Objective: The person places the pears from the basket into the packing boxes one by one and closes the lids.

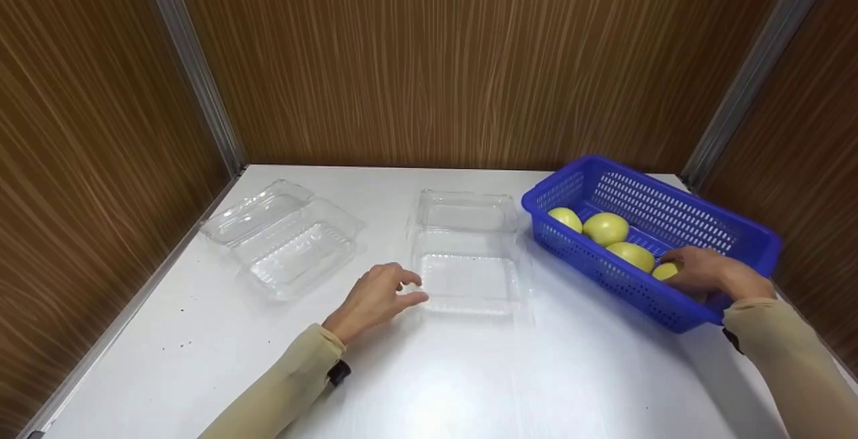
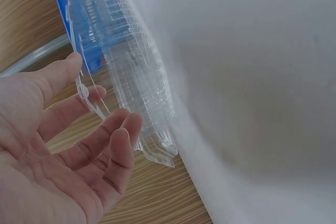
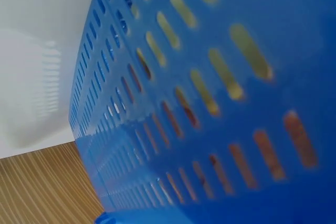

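My left hand [image 1: 375,298] is at the left edge of an open clear plastic clamshell box [image 1: 469,275], thumb and fingers apart and loosely bent. In the left wrist view, that hand's thumb and fingertips lie close by the clear box's rim [image 2: 79,77]; whether they touch it I cannot tell. Inside the blue plastic basket [image 1: 744,238], my right hand [image 1: 710,271] curls its fingers round a yellow apple [image 1: 667,270]. The basket's slotted wall [image 3: 157,98] screens the right hand in the right wrist view, with bits of yellow and skin showing through.
Three more yellow apples [image 1: 605,229] lie in the basket, left of the right hand. A second open clear clamshell box [image 1: 301,258] lies on the white table [image 1: 536,385] at the left. Wood-patterned panels [image 1: 442,57] close off the back and sides.
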Tool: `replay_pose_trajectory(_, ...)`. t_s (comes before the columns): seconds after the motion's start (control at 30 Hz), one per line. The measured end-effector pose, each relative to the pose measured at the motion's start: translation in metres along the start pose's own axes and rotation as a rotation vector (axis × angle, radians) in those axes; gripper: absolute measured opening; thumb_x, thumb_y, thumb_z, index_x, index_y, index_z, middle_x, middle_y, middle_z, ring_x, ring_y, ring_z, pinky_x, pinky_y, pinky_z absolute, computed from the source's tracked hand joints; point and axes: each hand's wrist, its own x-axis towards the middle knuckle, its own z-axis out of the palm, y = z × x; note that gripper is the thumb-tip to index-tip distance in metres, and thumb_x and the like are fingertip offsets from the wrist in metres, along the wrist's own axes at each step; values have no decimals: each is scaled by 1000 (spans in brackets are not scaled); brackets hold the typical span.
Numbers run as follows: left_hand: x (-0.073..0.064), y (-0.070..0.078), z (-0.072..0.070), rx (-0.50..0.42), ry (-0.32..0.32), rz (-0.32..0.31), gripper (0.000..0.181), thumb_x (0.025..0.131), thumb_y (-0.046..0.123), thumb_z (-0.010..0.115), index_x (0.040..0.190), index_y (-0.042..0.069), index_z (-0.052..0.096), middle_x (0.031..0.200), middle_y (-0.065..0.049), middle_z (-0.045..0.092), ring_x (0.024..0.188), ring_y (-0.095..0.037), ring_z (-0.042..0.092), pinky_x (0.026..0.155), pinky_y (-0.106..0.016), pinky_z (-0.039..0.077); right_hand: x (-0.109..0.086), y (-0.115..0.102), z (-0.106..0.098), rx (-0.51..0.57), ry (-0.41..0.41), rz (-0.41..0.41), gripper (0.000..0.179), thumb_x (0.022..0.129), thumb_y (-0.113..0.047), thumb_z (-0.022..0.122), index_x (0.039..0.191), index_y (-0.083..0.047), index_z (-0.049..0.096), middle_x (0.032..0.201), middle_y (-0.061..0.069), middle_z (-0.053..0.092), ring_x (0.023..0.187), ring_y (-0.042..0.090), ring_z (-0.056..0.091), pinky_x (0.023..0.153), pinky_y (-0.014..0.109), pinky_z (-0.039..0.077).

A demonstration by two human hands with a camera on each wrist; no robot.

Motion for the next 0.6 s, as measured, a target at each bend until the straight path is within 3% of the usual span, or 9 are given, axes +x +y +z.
replay_pose_trajectory(0.17, 1, 0, 0, 0, -2, 4, 29, 89, 31, 71, 104, 7, 75, 100, -9, 71, 89, -26, 66, 73, -36, 52, -5, 1, -5, -12, 91, 7, 84, 86, -49, 68, 138, 11, 41, 127, 37, 51, 97, 41, 59, 76, 52, 56)
replay_pose_trajectory(0.33, 1, 0, 2, 6, -6, 19, 28, 90, 30, 70, 104, 7, 75, 98, -9, 71, 89, -27, 65, 74, -37, 52, -11, -1, -7, -44, 233, 23, 87, 84, -52, 68, 139, 9, 40, 128, 39, 45, 113, 56, 41, 90, 71, 40)
replay_pose_trajectory(0.43, 1, -1, 2, 1, -8, 20, 29, 90, 30, 70, 104, 6, 75, 99, -9, 72, 91, -29, 65, 75, -38, 52, -13, -5, -9, -21, 311, 40, 92, 84, -51, 68, 144, 8, 31, 130, 42, 36, 114, 57, 34, 92, 74, 36)
replay_pose_trajectory(0.6, 2, -3, 2, -2, -7, 23, 30, 90, 31, 70, 105, 6, 75, 100, -11, 72, 92, -30, 65, 76, -39, 52, -14, -17, -11, 18, 421, 55, 101, 82, -53, 70, 148, 5, 20, 131, 43, 27, 111, 57, 33, 88, 72, 40)
